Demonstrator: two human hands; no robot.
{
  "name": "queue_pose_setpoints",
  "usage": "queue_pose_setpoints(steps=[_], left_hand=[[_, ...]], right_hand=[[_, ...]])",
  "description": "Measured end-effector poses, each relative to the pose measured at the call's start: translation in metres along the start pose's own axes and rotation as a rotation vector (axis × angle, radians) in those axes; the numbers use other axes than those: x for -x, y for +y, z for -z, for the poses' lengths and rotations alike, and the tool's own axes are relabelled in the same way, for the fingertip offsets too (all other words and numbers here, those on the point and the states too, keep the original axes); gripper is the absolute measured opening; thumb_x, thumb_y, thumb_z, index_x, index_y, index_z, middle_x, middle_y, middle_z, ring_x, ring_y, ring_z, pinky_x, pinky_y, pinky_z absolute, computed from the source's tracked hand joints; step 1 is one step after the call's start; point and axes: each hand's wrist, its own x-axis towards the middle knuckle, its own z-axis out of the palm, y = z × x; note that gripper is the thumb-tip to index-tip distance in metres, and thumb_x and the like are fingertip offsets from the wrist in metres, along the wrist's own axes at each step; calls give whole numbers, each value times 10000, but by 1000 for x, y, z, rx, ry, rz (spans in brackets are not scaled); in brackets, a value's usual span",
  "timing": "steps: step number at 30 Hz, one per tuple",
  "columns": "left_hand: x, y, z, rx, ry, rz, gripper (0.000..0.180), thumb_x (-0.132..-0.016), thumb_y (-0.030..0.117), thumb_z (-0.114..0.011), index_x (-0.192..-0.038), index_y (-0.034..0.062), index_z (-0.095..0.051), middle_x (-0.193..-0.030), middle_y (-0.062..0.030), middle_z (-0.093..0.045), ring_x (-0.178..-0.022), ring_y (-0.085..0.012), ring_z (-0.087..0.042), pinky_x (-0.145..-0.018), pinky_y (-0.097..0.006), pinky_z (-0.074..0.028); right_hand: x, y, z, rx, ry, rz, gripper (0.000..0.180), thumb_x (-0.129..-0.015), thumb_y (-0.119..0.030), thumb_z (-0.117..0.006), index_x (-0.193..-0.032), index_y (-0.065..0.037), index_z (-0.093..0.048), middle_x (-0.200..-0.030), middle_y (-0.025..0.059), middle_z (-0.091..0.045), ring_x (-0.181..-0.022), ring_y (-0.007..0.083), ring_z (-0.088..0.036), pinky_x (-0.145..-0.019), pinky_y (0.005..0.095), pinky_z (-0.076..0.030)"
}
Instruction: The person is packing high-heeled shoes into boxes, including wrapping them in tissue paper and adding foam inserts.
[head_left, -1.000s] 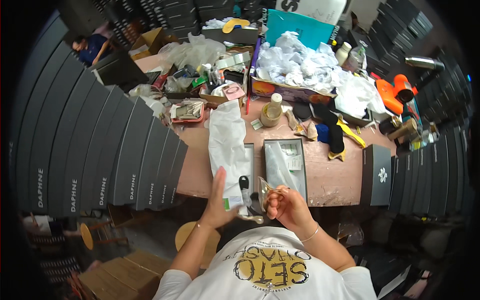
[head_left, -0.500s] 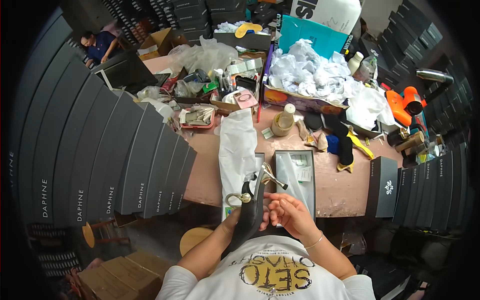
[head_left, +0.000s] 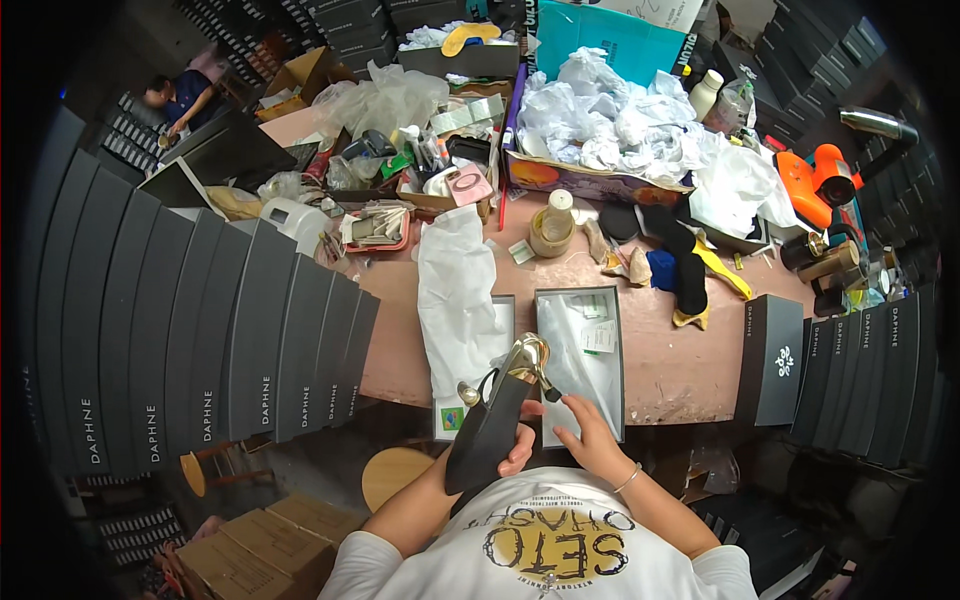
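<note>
Blk shoe (head_left: 488,435) w/ gold heel (head_left: 544,376) gripped in L hand (head_left: 517,453); R hand (head_left: 596,440) half-open, empty, nr heel tip (head_left: 553,395).

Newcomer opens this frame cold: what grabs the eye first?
Probably the black shoe with shiny gold-toned parts, held in the left hand at front centre. Next, the big heap of crumpled white paper at the back of the pinkish table, and the rows of dark boxes lining its left and right sides.
</note>
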Motion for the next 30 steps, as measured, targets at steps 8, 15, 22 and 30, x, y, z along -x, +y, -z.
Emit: queue_pose_setpoints(steps=[8, 15, 22, 30], left_hand=[[-2, 21, 3, -297, 46, 32, 637, -961, 411, -418, -1394, -40, -294, -789, -205, -555, -569, -275, -582, -504, -348, -466], [10, 95, 31, -2046, 1056, -222, 701, -835, 219, -690, -1393, -18, -339, -1164, -159, -566, -1106, -242, -534, -928, -332, -434], [-21, -48, 20, -1303, 622, -295, 1023, -784, 279, -755, -1490, 52, -50, -1467, -201, -258, -1334, -281, -317, -1069, -384, -308], [-14, -8, 4, -1176, 897, -529, 365, -923, 243, -606, -1166, -28, -567, -1130, -86, -596, -992, -135, -562, -840, -256, -450]], right_hand=[[-22, 55, -23, 385, 92, 77, 733, -807, -226, -694, -1382, 26, -316, -1344, 300, -385, -1227, 425, -422, -1018, 432, -377], [-60, 94, -11, 282, 168, -82, 739, -768, -218, -702, -1375, 15, -351, -1122, 263, -585, -1031, 413, -577, -857, 449, -474], [-34, -1, -4, -476, 275, -10, 515, -892, -122, -581, -1350, -4, -376, -1131, 136, -575, -1006, 211, -565, -889, 319, -449], [-52, -82, 56, 345, 436, 562, 453, -806, -183, -696, -1214, -84, -527, -1151, 146, -560, -1172, 299, -476, -1006, 439, -345]])
